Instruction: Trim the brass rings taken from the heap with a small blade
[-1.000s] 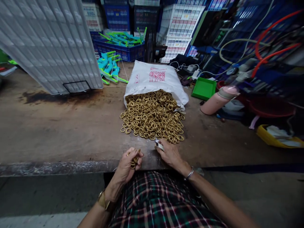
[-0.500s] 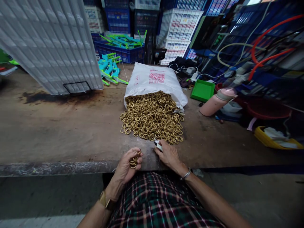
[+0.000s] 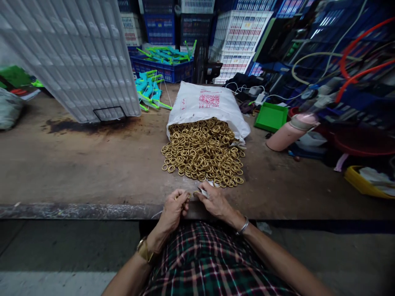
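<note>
Gold-coloured rings [image 3: 205,154] spill in a heap from the mouth of a white sack [image 3: 210,102] with red print. My left hand [image 3: 175,207], in front of the heap, is closed around some gold rings; most of them are hidden by the fingers. Close beside it on the right, my right hand [image 3: 216,202] pinches a gold ring [image 3: 196,193] at its fingertips. A small white and dark object [image 3: 203,192] is also in the right hand; what it is cannot be made out.
Grey ribbed trays [image 3: 92,61] stand at the left. A green tray [image 3: 271,116], a pink bottle [image 3: 290,133] and a yellow tray [image 3: 364,185] are at the right. Crates [image 3: 240,37] are stacked behind the table [image 3: 92,168].
My left hand has turned over and moved up toward the right hand, covering most of its rings. A ring now shows at my right fingertips. The view has shifted slightly left.
</note>
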